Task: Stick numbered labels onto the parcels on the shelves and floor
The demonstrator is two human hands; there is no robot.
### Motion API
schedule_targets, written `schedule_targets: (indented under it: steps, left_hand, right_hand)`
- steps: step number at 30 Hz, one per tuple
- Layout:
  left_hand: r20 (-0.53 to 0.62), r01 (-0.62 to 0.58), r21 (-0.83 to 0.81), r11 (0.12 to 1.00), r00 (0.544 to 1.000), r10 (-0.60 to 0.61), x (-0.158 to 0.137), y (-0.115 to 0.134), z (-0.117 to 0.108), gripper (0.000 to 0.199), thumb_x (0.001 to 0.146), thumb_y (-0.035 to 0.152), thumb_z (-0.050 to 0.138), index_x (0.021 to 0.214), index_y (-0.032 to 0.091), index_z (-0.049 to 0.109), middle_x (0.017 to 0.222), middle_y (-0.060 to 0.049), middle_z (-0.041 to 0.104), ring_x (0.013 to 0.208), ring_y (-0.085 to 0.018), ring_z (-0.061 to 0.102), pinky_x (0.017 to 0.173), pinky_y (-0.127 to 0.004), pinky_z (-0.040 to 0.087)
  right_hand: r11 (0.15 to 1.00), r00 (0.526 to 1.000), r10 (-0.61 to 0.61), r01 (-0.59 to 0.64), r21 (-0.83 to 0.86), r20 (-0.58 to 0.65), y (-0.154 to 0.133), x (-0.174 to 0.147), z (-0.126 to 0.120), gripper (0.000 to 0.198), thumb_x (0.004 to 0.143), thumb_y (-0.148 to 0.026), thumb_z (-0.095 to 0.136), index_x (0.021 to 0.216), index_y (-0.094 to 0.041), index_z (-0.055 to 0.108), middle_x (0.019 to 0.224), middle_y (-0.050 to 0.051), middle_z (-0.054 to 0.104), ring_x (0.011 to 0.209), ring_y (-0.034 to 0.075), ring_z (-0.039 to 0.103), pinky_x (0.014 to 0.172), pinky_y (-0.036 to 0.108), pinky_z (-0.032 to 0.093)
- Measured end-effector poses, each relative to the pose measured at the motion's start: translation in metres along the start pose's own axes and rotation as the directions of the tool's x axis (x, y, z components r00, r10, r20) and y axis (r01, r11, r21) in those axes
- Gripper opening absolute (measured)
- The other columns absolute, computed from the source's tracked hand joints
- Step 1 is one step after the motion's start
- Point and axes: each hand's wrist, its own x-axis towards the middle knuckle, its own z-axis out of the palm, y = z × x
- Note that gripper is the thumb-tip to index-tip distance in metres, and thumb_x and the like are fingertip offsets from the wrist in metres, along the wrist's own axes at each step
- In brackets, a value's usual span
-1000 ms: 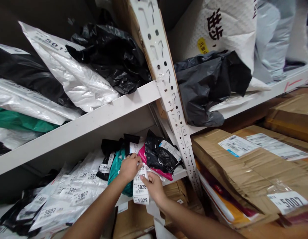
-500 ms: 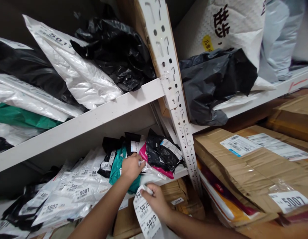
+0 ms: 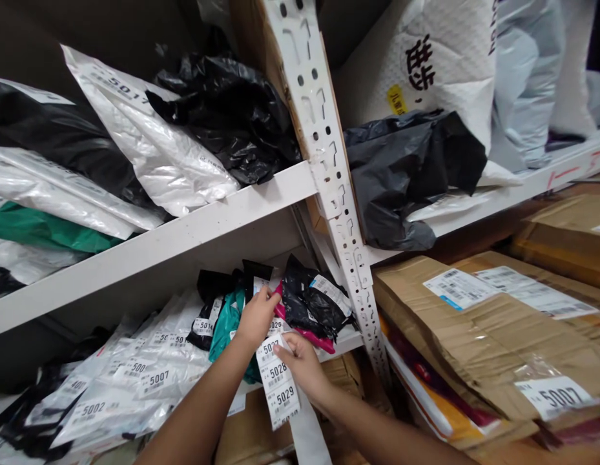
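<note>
My right hand [image 3: 303,363] pinches a strip of white number labels [image 3: 279,387], printed 5027, 5028 and 5029, which hangs down with its pale backing paper [image 3: 309,431]. Just above it, my left hand [image 3: 258,316] has its fingers closed at the edge of a pink plastic mailer [image 3: 279,298]; the exact grip is partly hidden. A label reading 5026 [image 3: 275,325] shows on a parcel between the hands. Left of my left hand lie a teal mailer [image 3: 227,320] and a black mailer labelled 5014 [image 3: 203,325]. A black mailer [image 3: 312,300] lies over the pink one.
White labelled mailers [image 3: 159,381] fill the lower shelf at left. A perforated steel post [image 3: 338,194] stands right of the hands, and a shelf beam [image 3: 183,239] runs above. Cardboard parcels [image 3: 449,323] are stacked at right; a cardboard box [image 3: 251,426] sits below.
My left hand has shifted up and its fingertips are now at the pink mailer's edge. My right hand has raised the label strip closer to the parcels; the 5026 label now shows.
</note>
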Motion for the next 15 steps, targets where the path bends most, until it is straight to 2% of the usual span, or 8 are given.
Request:
schedule_targets:
  steps: [3, 6, 8, 10, 12, 15]
  left_hand:
    - [-0.002, -0.175, 0.035, 0.984, 0.985, 0.175, -0.003, -0.009, 0.002, 0.022, 0.088, 0.014, 0.041, 0.092, 0.020, 0.061, 0.095, -0.007, 0.057, 0.087, -0.019, 0.056, 0.078, -0.029, 0.043]
    - [-0.035, -0.330, 0.026, 0.944, 0.943, 0.330, -0.007, -0.019, 0.002, 0.021, 0.089, 0.022, 0.044, 0.082, 0.019, 0.064, 0.086, -0.007, 0.058, 0.085, -0.021, 0.053, 0.080, -0.032, 0.042]
    - [-0.079, -0.427, -0.049, 0.903, 0.903, 0.422, -0.009, -0.024, 0.000, 0.023, 0.087, 0.023, 0.046, 0.076, 0.019, 0.065, 0.088, -0.008, 0.059, 0.092, -0.022, 0.051, 0.085, -0.034, 0.041]
    - [-0.095, -0.476, -0.209, 0.854, 0.879, 0.467, -0.008, -0.028, -0.002, 0.023, 0.083, 0.015, 0.046, 0.074, 0.019, 0.066, 0.098, -0.008, 0.060, 0.101, -0.022, 0.050, 0.091, -0.033, 0.040]
    - [-0.032, -0.431, -0.431, 0.793, 0.885, 0.464, -0.006, -0.032, -0.003, 0.028, 0.078, 0.008, 0.041, 0.077, 0.019, 0.067, 0.101, -0.006, 0.063, 0.100, -0.018, 0.053, 0.090, -0.028, 0.041]
    - [0.090, -0.202, -0.679, 0.706, 0.931, 0.353, 0.001, -0.035, -0.004, 0.033, 0.080, 0.013, 0.033, 0.087, 0.019, 0.065, 0.090, -0.001, 0.066, 0.086, -0.015, 0.059, 0.080, -0.024, 0.043]
  right_hand:
    - [0.998, 0.994, 0.027, -0.021, 0.053, -0.111, 0.002, 0.009, 0.007, 0.043, 0.056, -0.055, 0.075, 0.067, -0.015, 0.064, 0.059, 0.002, 0.064, 0.059, 0.017, 0.058, 0.057, 0.027, 0.043]
    - [0.995, 0.953, 0.060, -0.034, 0.092, -0.298, 0.005, 0.017, 0.011, 0.048, 0.051, -0.058, 0.075, 0.067, -0.013, 0.064, 0.056, 0.002, 0.063, 0.057, 0.017, 0.055, 0.056, 0.027, 0.042]
    - [0.998, 0.914, 0.043, -0.022, 0.056, -0.404, 0.006, 0.019, 0.012, 0.049, 0.053, -0.060, 0.073, 0.063, -0.012, 0.064, 0.055, 0.003, 0.063, 0.054, 0.016, 0.053, 0.053, 0.027, 0.041]
    - [1.000, 0.888, 0.009, -0.012, -0.004, -0.460, 0.006, 0.019, 0.012, 0.049, 0.055, -0.061, 0.071, 0.057, -0.013, 0.063, 0.053, 0.004, 0.062, 0.050, 0.015, 0.051, 0.049, 0.027, 0.039]
    - [0.998, 0.873, -0.009, -0.019, -0.052, -0.488, 0.006, 0.021, 0.011, 0.048, 0.056, -0.061, 0.070, 0.051, -0.014, 0.060, 0.050, 0.005, 0.062, 0.047, 0.015, 0.051, 0.047, 0.027, 0.038]
    - [0.993, 0.830, 0.016, -0.078, -0.087, -0.558, 0.007, 0.028, 0.011, 0.045, 0.056, -0.058, 0.072, 0.045, -0.016, 0.058, 0.052, 0.010, 0.066, 0.051, 0.020, 0.058, 0.048, 0.029, 0.041]
